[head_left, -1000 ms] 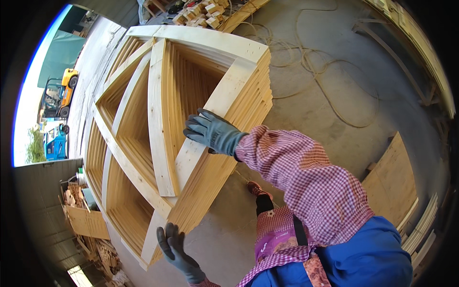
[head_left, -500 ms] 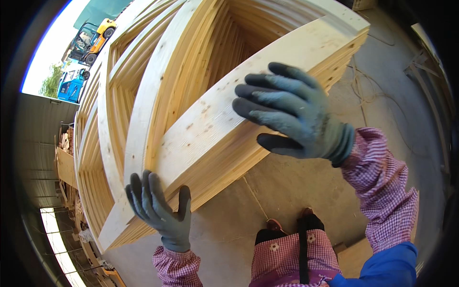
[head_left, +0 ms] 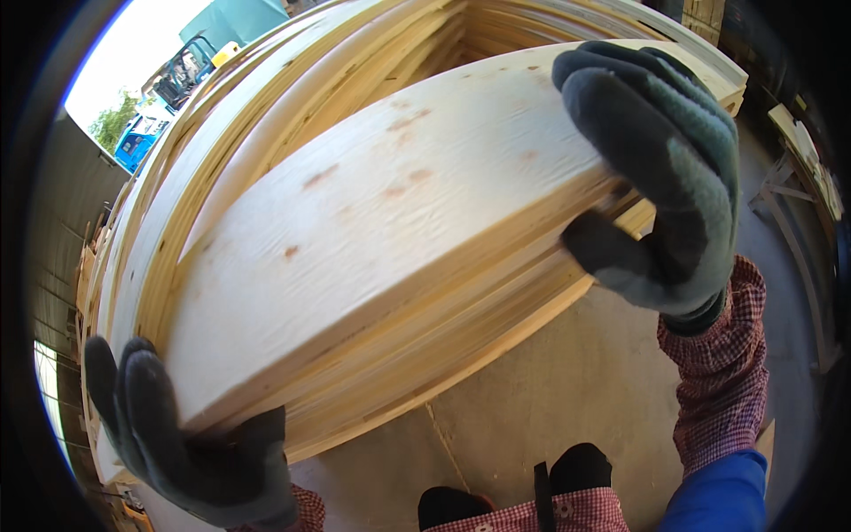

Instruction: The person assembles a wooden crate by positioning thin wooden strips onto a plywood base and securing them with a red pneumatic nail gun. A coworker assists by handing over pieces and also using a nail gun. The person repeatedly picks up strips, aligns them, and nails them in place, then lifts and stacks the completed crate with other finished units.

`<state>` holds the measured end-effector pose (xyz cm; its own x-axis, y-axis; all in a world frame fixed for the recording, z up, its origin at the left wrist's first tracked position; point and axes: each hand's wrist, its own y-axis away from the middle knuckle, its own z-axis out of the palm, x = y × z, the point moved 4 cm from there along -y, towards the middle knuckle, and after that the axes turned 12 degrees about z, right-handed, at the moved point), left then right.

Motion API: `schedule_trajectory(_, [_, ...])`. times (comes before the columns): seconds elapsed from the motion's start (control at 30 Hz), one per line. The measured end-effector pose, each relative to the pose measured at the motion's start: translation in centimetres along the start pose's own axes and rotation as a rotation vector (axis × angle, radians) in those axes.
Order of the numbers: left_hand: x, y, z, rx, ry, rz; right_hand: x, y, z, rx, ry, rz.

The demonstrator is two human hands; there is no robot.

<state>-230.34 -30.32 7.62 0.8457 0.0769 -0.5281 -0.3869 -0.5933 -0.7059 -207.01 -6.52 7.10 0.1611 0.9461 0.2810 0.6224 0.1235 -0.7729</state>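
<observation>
I have both gloved hands on the top wooden frame [head_left: 381,230], a pale timber piece that fills the middle of the frame and lies on a stack of like frames [head_left: 461,350] beneath it. My judgement is that the grip is made but the lift has barely begun: the top piece sits close on the stack, its near edge only slightly apart from the layers below.

My right hand [head_left: 660,168], at the upper right, curls over the far end; the fingers [head_left: 620,97] are spread wide on the top face and the thumb is hooked under the edge. My left hand [head_left: 191,443], at the lower left, clasps the near corner, fingers half closed around the end, thumb on the side.

Below is bare concrete floor [head_left: 585,381] and my shoes. Parked trucks [head_left: 168,97] show at the upper left.
</observation>
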Motion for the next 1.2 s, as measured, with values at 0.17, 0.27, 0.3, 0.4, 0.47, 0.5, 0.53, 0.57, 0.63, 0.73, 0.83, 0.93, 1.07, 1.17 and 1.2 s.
schedule_trajectory(0.17, [0.1,0.6,-0.9,0.094,0.125,-0.020,-4.8,-1.2,-0.1,0.143,0.013,0.246])
schedule_trajectory(0.27, [0.5,1.0,-0.3,0.191,0.124,0.019,-4.8,0.2,0.2,0.255,0.092,0.171])
schedule_trajectory(0.3, [0.0,1.2,-0.3,0.225,0.132,0.057,-4.9,-0.5,0.3,0.334,0.058,0.081])
schedule_trajectory(0.4, [-0.3,1.3,-0.4,0.293,0.158,0.067,-5.6,-0.7,-0.1,0.228,0.248,0.126])
schedule_trajectory(0.47, [-0.9,1.4,-0.1,0.283,0.114,0.120,-5.8,-0.3,0.1,0.174,0.317,0.150])
schedule_trajectory(0.5, [-1.0,1.6,0.8,0.314,0.142,0.119,-5.1,0.0,0.6,0.184,0.335,0.125])
schedule_trajectory(0.53, [-0.7,1.7,1.1,0.329,0.118,0.114,-5.1,0.2,0.4,0.185,0.343,0.124])
schedule_trajectory(0.57, [-0.5,1.9,0.9,0.342,0.081,0.111,-5.3,0.2,0.2,0.199,0.345,0.118])
schedule_trajectory(0.63, [-0.5,2.1,0.9,0.379,0.055,0.122,-6.3,0.0,-0.1,0.207,0.290,0.140])
schedule_trajectory(0.73, [-0.8,2.1,0.4,0.426,-0.001,0.142,-7.4,-0.6,-0.7,0.187,0.292,0.173])
schedule_trajectory(0.83, [-0.2,2.1,0.8,0.457,-0.085,0.117,-7.6,-0.5,-1.0,0.137,0.340,0.199])
schedule_trajectory(0.93, [-0.3,2.6,1.1,0.450,-0.141,0.118,-8.0,-0.1,0.0,0.164,0.324,0.189])
schedule_trajectory(1.07, [-0.4,2.8,1.5,0.537,-0.054,0.114,-8.4,0.2,-0.4,0.110,0.318,0.186])
schedule_trajectory(1.17, [0.7,2.5,1.0,0.502,-0.081,0.127,-8.8,0.5,-0.5,0.023,0.379,0.211])
schedule_trajectory(1.2, [0.6,2.6,0.8,0.488,-0.090,0.127,-8.8,0.5,-0.4,0.040,0.369,0.204])
